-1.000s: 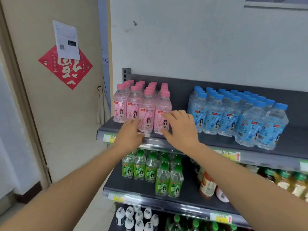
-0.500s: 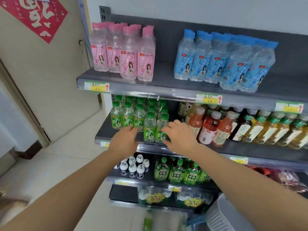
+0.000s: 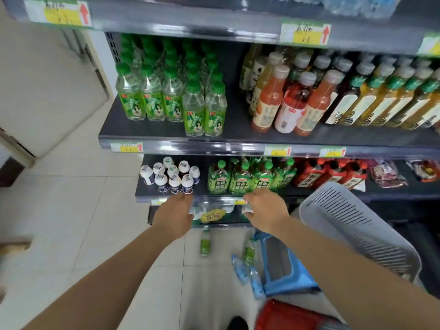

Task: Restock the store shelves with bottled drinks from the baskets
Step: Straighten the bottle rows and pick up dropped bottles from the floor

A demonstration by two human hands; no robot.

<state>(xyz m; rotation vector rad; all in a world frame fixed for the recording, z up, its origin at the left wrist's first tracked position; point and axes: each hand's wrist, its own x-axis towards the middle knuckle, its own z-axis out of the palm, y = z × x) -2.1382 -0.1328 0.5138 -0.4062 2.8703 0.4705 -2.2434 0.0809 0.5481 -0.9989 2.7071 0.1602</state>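
Observation:
Both my arms reach forward and down in front of the dark store shelves. My left hand (image 3: 173,216) hangs empty before the lower shelf edge (image 3: 166,198), below small white-capped bottles (image 3: 171,178). My right hand (image 3: 266,211) is also empty, fingers loose, below green pouch drinks (image 3: 247,181). On the floor lie a green-label bottle (image 3: 205,241), another green bottle (image 3: 250,252) and blue-label bottles (image 3: 247,275) beside a blue basket (image 3: 289,282). A grey slotted basket (image 3: 357,231) stands at right.
Green-capped bottles (image 3: 171,96) and orange and brown drinks (image 3: 297,101) fill the middle shelf. A red basket (image 3: 292,317) sits at the bottom edge. Red packs (image 3: 331,173) lie on the lower shelf's right. Pale floor tiles (image 3: 71,210) spread to the left by a door.
The view has dropped from the top shelf of pink and blue bottles down to the lower shelves and floor. Both empty hands have lowered with it, away from the pink bottles.

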